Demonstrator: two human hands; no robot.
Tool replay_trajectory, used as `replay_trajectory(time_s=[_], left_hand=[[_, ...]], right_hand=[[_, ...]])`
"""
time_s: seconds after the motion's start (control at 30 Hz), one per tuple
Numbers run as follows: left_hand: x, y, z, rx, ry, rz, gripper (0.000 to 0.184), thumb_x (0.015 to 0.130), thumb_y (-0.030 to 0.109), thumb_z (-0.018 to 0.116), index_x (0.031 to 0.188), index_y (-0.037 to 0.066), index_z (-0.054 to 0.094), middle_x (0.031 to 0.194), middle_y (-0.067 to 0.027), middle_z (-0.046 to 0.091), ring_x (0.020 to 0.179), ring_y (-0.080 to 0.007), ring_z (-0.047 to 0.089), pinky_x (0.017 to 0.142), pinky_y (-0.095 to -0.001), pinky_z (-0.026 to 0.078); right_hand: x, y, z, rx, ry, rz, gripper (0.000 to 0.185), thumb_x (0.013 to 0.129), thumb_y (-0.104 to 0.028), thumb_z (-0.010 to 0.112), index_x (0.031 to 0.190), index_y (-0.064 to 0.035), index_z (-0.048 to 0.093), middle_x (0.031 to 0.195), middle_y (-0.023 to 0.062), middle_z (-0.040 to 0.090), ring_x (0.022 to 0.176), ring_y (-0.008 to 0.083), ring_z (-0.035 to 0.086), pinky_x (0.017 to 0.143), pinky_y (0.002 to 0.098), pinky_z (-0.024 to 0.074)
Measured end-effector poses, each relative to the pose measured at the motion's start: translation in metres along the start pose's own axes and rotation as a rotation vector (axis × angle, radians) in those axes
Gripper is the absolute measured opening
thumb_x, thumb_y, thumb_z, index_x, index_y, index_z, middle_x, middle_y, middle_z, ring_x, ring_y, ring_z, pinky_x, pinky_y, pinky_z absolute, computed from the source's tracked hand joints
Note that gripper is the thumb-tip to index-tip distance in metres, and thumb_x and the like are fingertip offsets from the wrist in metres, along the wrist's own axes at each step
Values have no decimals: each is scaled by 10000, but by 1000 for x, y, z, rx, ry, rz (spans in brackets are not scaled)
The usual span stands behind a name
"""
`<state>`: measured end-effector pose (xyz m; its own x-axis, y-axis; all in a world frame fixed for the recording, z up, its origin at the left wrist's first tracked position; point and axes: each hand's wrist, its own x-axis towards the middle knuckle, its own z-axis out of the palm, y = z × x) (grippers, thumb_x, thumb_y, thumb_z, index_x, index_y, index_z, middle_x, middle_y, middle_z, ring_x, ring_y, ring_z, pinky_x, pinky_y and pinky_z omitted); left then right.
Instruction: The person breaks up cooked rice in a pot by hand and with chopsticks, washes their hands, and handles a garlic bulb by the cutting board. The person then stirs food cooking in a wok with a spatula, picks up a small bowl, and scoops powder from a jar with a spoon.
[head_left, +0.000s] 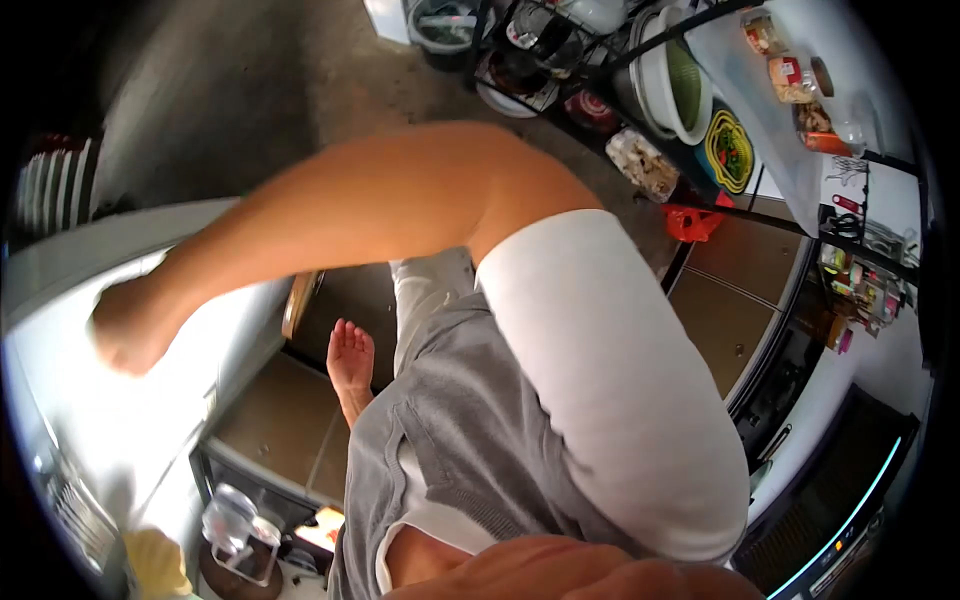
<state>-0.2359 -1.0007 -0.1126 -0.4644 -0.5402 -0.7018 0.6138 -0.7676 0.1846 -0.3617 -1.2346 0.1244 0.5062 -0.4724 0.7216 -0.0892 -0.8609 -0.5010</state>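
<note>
My right arm, in a white short sleeve (610,370), stretches across the view to the far left. At its end my right hand (135,325) is over a brightly lit white surface (80,400), beside a grey curved edge (100,250). Glare and blur hide its fingers, and I cannot make out whether it touches or holds anything. Hanging low beside the grey vest (460,400), my left hand (350,355) is open, with its fingers stretched out and nothing in it.
A black rack (590,85) at the upper right carries bowls, jars and a yellow basket (730,150). Brown cabinets (725,300) stand on both sides. At the lower left are clear containers (230,520); a dark range hood (830,500) is lower right.
</note>
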Motion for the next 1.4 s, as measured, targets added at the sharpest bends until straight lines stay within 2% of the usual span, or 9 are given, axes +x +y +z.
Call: replay_trajectory(time_s=[0.13, 0.2, 0.27, 0.43, 0.63, 0.8, 1.07, 1.23, 1.4], left_hand=[[77, 53, 29, 27, -38, -2, 242, 870, 217, 451, 1030, 75, 563, 949, -76, 611, 855, -209, 568, 770, -346, 459], [119, 83, 49, 1, -155, -51, 236, 868, 217, 455, 1029, 79, 560, 953, -74, 608, 851, -205, 569, 769, -342, 458], [141, 109, 84, 78, -30, 9, 236, 867, 222, 462, 1037, 82, 549, 919, -54, 602, 810, -190, 564, 738, -327, 456], [205, 135, 122, 275, 92, -49, 219, 861, 241, 478, 1015, 100, 544, 833, -24, 567, 728, -166, 536, 658, -290, 445], [233, 100, 90, 114, 319, -114, 176, 842, 219, 514, 948, 94, 577, 815, -34, 590, 734, -180, 558, 630, -297, 473], [224, 65, 75, 207, 690, -121, 150, 840, 190, 509, 914, 75, 571, 767, -52, 591, 696, -184, 564, 578, -299, 472], [239, 28, 80, 194, 712, -245, 218, 852, 203, 505, 1002, 48, 537, 819, -87, 606, 691, -196, 560, 596, -302, 455], [275, 35, 101, 191, 537, -269, 197, 867, 184, 482, 1003, 52, 536, 815, -83, 605, 704, -191, 565, 614, -298, 456], [295, 46, 119, 372, 511, -258, 181, 868, 160, 480, 1002, 49, 530, 817, -83, 598, 704, -186, 562, 622, -299, 459]], right_hand=[[-165, 90, -81, 328, 201, 849, 88, 709, -143, 617, 740, -61, 611, 632, 32, 583, 606, 99, 573, 562, 234, 471], [-242, 129, -91, 753, 711, 1078, 74, 702, -66, 632, 758, -31, 599, 603, 40, 557, 515, 99, 532, 455, 180, 415], [-302, 153, -115, 562, 778, 1346, 88, 697, -42, 611, 746, 21, 574, 576, 51, 523, 460, 88, 458, 397, 220, 328], [-423, 204, -152, 507, 1457, 1536, 69, 700, -46, 616, 721, 4, 573, 603, 64, 555, 468, 111, 511, 401, 217, 408], [-534, 310, -217, 416, 1810, 1467, 87, 737, -69, 630, 780, -25, 570, 646, 41, 548, 498, 118, 494, 428, 224, 392], [-623, 402, -246, 172, 1803, 1684, 101, 706, -82, 642, 756, -21, 579, 472, 34, 465, 327, 129, 370, 342, 259, 289], [-718, 460, -249, 308, 1741, 1917, 561, 688, -13, 605, 1190, -51, 359, 939, 134, 552, 864, 268, 557, 720, 402, 464], [-690, 444, -258, 360, 1783, 1837, 175, 664, -70, 654, 789, -74, 531, 694, 56, 537, 550, 150, 492, 489, 307, 428], [-653, 429, -230, 160, 1504, 1847, 236, 666, -218, 687, 689, -65, 508, 508, 33, 455, 395, 135, 421, 359, 278, 328]])
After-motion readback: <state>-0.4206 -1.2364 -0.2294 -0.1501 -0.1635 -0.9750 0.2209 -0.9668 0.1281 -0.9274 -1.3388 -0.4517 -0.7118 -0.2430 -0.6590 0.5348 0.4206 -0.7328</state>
